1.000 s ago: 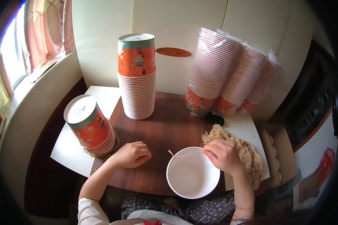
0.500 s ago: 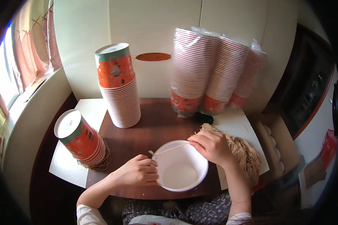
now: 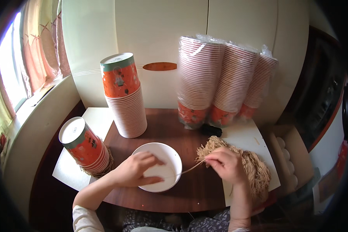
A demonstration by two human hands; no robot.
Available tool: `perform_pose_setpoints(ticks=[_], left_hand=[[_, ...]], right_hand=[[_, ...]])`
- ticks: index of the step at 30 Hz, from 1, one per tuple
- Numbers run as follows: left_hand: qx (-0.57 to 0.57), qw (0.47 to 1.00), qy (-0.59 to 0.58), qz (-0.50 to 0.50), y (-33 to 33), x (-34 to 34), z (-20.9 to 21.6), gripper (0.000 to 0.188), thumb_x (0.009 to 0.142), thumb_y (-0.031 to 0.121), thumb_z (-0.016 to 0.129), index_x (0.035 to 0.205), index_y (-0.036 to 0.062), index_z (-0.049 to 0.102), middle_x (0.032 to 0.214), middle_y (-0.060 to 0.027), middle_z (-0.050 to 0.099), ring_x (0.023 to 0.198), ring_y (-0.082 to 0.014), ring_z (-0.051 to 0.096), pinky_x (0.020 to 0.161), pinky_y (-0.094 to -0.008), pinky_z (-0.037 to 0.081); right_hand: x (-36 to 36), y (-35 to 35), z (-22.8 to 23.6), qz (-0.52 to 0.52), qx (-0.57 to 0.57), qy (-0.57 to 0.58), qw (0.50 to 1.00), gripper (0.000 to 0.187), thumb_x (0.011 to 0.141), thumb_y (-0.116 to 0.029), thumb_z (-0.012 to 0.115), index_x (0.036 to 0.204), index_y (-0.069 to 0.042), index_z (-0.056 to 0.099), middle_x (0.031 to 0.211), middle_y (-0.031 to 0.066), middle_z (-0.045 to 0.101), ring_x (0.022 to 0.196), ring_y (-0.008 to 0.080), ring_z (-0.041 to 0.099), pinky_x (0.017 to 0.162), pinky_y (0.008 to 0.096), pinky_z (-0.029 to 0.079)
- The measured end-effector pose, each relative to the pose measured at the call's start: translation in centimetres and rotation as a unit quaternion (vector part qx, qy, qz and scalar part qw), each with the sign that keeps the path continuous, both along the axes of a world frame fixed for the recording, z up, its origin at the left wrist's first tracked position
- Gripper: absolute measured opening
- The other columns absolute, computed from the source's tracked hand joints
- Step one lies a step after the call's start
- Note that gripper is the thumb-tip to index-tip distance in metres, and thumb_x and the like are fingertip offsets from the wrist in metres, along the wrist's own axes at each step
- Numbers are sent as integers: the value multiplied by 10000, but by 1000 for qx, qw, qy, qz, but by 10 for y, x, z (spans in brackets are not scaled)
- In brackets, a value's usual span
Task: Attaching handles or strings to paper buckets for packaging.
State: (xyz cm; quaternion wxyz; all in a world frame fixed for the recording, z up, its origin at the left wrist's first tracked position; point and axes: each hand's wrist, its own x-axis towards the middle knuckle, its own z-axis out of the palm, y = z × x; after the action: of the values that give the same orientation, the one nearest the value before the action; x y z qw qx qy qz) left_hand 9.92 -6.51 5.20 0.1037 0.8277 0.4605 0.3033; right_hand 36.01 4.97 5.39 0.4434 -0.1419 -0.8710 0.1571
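Shifted left on the worktop (image 3: 170, 125) since half a second ago: white bucket (image 3: 168, 160), now mouth up near the front edge. Also moved: left hand (image 3: 137, 170), from the left rim to over the mouth; cord (image 3: 192, 168), from across the mouth to running off the right rim.

Left to right. Far left: bright window (image 3: 11, 65), pink and greenish curtains (image 3: 38, 50), pale sill (image 3: 46, 94). At the worktop's left end: left white board (image 3: 65, 172), carrying part of a short orange stack (image 3: 85, 145), upside down, cord loops around its foot. Behind it, on bare brown wood-look surface: tall stack (image 3: 123, 94), also upside down, green band on top, white rims below.

Left hand: fingers spread, thumb apart, gripping nothing visible. Contact with bucket wall: cannot tell. Behind worktop: pale panels (image 3: 162, 31) with orange-brown oval (image 3: 159, 66). Then three plastic-wrapped stacks (image 3: 216, 81), with a black object (image 3: 212, 130) at the foot, kind unclear.

Right hand (image 3: 225, 164): thumb and finger pinched on the cord, well apart from the bucket. Just beside: tan cord bundle (image 3: 255, 170), partly on the right white board (image 3: 241, 133). Off the worktop: cardboard box (image 3: 303, 152) with round white items (image 3: 288, 168), dark framed panel (image 3: 313, 73), blurred red item (image 3: 343, 158).
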Motion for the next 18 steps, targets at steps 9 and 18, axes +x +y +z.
perform_pose_setpoints(ticks=[9, 18], left_hand=[[-578, 781, -232, -37, 56, 65, 15, 562, 911, 505, 378, 1013, -13, 570, 935, -48, 590, 858, -104, 530, 766, -238, 433], [-532, 687, -478, -125, 34, 50, -15, 127, 902, 129, 519, 957, 15, 531, 895, -21, 567, 819, -77, 535, 710, -203, 450]], right_hand=[[-31, -42, -29, 40, 289, -44, 956, 156, 656, -140, 640, 805, -185, 632, 801, -94, 568, 607, 74, 483, 486, 228, 395], [-51, -60, -53, 39, 444, -88, 891, 127, 674, -152, 562, 784, -98, 598, 827, -6, 571, 841, 116, 533, 745, 261, 452]])
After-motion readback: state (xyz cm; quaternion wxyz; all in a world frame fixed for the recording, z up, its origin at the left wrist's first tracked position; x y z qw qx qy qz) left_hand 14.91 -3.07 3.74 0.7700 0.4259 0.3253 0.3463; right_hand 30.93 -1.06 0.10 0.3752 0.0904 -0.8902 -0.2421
